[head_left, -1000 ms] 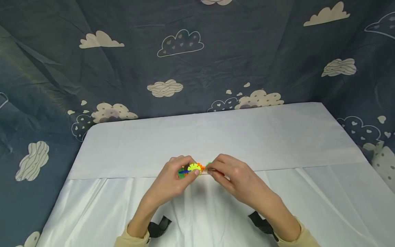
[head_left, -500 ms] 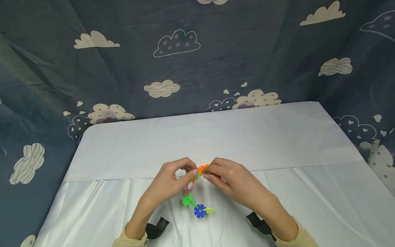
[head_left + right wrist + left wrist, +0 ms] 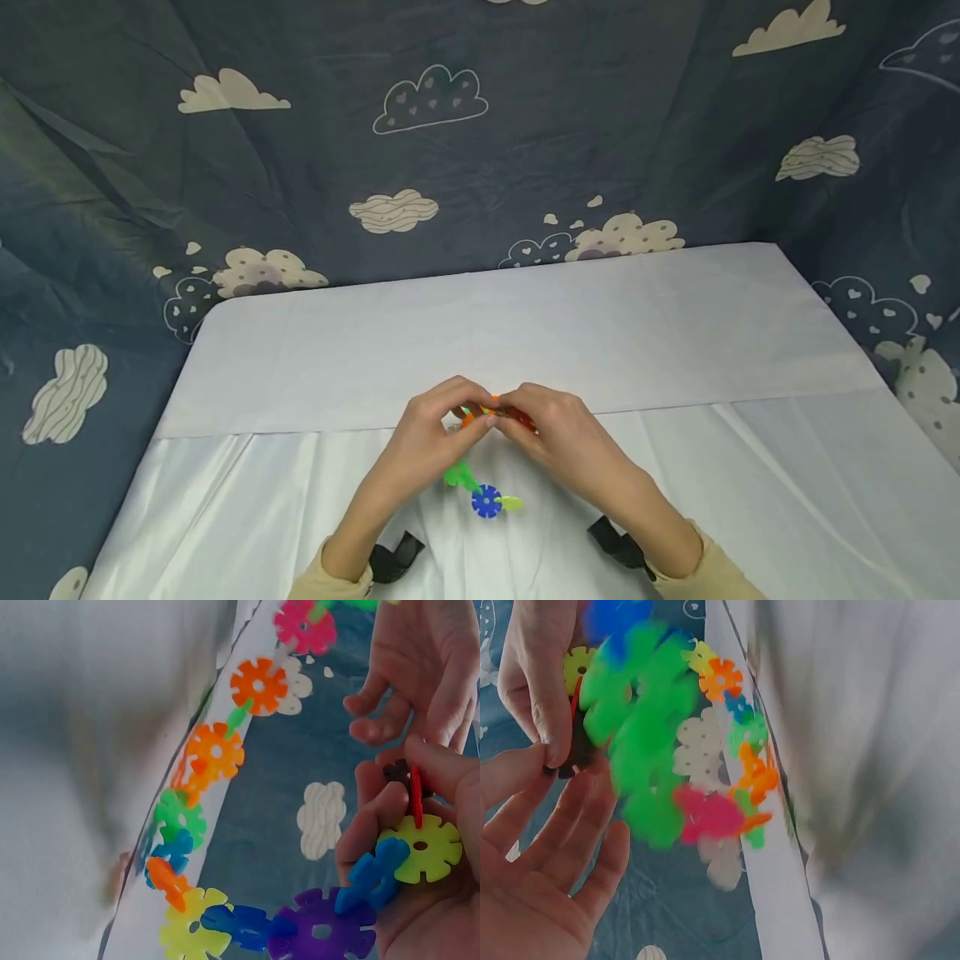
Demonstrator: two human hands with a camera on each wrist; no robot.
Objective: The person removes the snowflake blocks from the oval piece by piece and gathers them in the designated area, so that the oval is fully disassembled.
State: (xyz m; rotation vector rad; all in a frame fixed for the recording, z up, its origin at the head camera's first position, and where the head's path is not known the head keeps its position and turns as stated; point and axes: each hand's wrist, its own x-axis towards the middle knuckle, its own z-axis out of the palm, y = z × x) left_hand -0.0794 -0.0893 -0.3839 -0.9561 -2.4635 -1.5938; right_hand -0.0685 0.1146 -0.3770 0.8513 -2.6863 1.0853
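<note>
A chain of colourful notched plastic snowflake discs hangs from my hands; its blue disc [image 3: 487, 501] and green disc [image 3: 459, 475] dangle below them in the head view. My right hand [image 3: 573, 433] grips the upper end, with a red disc [image 3: 416, 796] and a yellow disc [image 3: 421, 847] by its fingers in the right wrist view. My left hand [image 3: 431, 433] meets it, thumb and fingertip pinching a dark brown disc [image 3: 576, 754] in the left wrist view. The fingers largely hide that disc in the head view.
A white cloth-covered table [image 3: 600, 333] lies beneath the hands. Behind it hangs a dark blue curtain [image 3: 525, 142] with cloud prints. Black straps [image 3: 396, 560] hang at both wrists.
The chain's lower discs have dropped into view below my hands. My left hand has moved right from the hanging chain until its fingertips meet those of my right hand.
</note>
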